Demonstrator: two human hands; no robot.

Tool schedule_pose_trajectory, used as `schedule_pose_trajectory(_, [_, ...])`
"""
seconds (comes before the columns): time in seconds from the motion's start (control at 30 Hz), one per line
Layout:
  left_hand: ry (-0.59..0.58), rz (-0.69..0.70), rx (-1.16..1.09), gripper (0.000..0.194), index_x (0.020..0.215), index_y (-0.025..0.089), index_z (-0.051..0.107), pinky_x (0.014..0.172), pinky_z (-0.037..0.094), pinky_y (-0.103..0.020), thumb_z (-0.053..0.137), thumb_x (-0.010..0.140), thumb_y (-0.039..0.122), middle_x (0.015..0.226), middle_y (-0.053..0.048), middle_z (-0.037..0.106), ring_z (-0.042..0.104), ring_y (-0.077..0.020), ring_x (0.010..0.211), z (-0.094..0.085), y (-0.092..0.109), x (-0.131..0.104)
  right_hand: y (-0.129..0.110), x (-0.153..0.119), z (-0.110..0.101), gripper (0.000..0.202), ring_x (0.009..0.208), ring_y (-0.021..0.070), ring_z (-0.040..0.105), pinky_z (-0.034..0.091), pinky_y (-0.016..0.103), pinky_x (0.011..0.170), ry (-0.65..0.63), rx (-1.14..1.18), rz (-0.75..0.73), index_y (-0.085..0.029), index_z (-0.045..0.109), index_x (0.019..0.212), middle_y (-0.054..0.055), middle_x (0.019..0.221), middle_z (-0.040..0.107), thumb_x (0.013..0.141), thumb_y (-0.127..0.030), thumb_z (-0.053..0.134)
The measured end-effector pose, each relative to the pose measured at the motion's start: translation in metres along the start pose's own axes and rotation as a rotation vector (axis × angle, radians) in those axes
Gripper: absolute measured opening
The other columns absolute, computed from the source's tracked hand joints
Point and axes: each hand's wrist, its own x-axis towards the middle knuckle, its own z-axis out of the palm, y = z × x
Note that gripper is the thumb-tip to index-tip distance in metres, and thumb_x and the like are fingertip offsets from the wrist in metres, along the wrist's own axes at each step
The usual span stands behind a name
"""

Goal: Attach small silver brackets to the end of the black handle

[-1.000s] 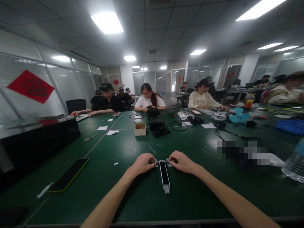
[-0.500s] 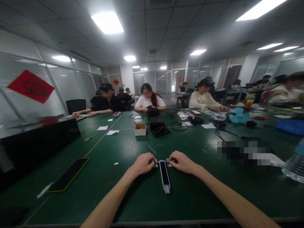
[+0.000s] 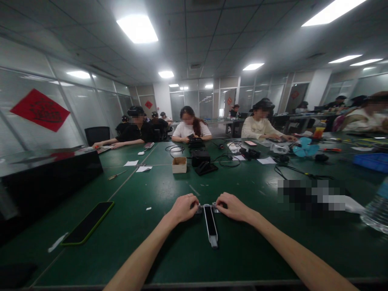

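- A long, narrow black device [image 3: 210, 223] with a silver tip lies flat on the green table [image 3: 157, 190], straight ahead of the person; its silver end points toward the near edge, its far end runs up between the two hands.
- The left hand [image 3: 183, 207] sits at the left side of the device's far end, fingers curled and pinched on a small silver piece there; a ring shows on one finger.
- The right hand [image 3: 232, 206] mirrors it on the right side, fingers curled and pinched on the matching silver piece; the fingertips of both hands lie just beside each other, with the black bar between them.
- No brand or label can be read on the device; its black face looks plain.
- A dark phone in a green case [image 3: 87, 223] lies well apart to the left; a small cardboard box [image 3: 179, 165] stands farther up the table, near black gear and cables [image 3: 203, 162].
- A red diamond-shaped paper [image 3: 39, 110] with dark characters hangs on the glass wall at left; the writing is too blurred to read.
- Other people sit at the far side of the table; a clear water bottle [image 3: 376, 206] stands at the right edge.
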Motion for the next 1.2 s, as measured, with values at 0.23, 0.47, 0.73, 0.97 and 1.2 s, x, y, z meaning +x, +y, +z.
schedule_pose_trajectory(0.23, [0.071, 0.039, -0.068, 0.017, 0.080, 0.015, 0.062, 0.068, 0.041, -0.023, 0.045, 0.083, 0.014, 0.079, -0.003, 0.061, 0.056, -0.0137, 0.073, 0.003, -0.002, 0.000, 0.000, 0.001, 0.001, 0.021, 0.080, 0.0171, 0.052, 0.043, 0.030, 0.071, 0.007, -0.015, -0.004, -0.018, 0.063, 0.086, 0.005, 0.087, 0.061, 0.086, -0.033, 0.049])
schedule_pose_trajectory(0.47, [0.117, 0.060, -0.036, 0.018, 0.081, 0.016, 0.062, 0.067, 0.042, -0.024, 0.044, 0.083, 0.015, 0.080, -0.003, 0.061, 0.055, -0.0134, 0.071, 0.002, -0.002, -0.001, -0.003, 0.000, -0.003, 0.023, 0.075, 0.0153, 0.052, 0.043, 0.029, 0.067, 0.032, 0.011, 0.006, -0.019, 0.061, 0.088, 0.003, 0.086, 0.059, 0.089, -0.037, 0.047])
schedule_pose_trajectory(0.73, [0.139, 0.069, 0.014, 0.018, 0.084, 0.016, 0.062, 0.069, 0.042, -0.023, 0.044, 0.084, 0.017, 0.081, -0.003, 0.061, 0.056, -0.0132, 0.071, 0.013, -0.012, 0.000, -0.068, -0.014, 0.006, 0.029, 0.087, 0.0175, 0.050, 0.044, 0.031, 0.072, -0.092, 0.006, -0.201, -0.024, 0.063, 0.094, 0.004, 0.103, 0.051, 0.083, -0.048, 0.054])
schedule_pose_trajectory(0.97, [0.152, 0.008, -0.004, 0.018, 0.083, 0.017, 0.062, 0.071, 0.042, -0.023, 0.044, 0.083, 0.016, 0.083, -0.003, 0.061, 0.056, -0.0137, 0.075, 0.013, -0.016, -0.001, -0.043, -0.002, 0.007, 0.013, 0.088, 0.0187, 0.048, 0.045, 0.033, 0.075, -0.054, -0.013, 0.028, -0.021, 0.065, 0.080, 0.005, 0.104, 0.047, 0.077, -0.031, 0.059])
schedule_pose_trajectory(1.2, [0.135, 0.001, -0.015, 0.017, 0.083, 0.016, 0.062, 0.071, 0.043, -0.023, 0.045, 0.081, 0.014, 0.082, -0.003, 0.061, 0.057, -0.0138, 0.075, 0.020, -0.020, 0.000, 0.071, 0.013, -0.026, 0.017, 0.093, 0.0198, 0.049, 0.041, 0.032, 0.083, 0.108, -0.193, 0.220, -0.017, 0.067, 0.080, 0.007, 0.098, 0.050, 0.080, -0.024, 0.052])
